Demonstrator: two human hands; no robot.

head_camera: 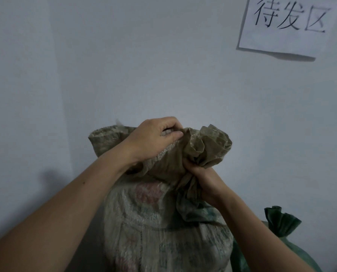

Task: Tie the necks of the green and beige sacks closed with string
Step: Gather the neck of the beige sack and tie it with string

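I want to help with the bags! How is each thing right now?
beige sack: upright, full, neck half gathered, not tied.
green sack: neck bunched shut, top fanned out.
left hand: grips the beige sack's loose rim.
right hand: grips the gathered neck.
paper sign: on the wall, bottom edge lifting.

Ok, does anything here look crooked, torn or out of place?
The paper sign on the wall hangs crooked, and its bottom edge curls away from it. The beige sack is only half gathered: the right hand grips the bunched neck, the left hand holds the loose rim. No spill or tear shows.
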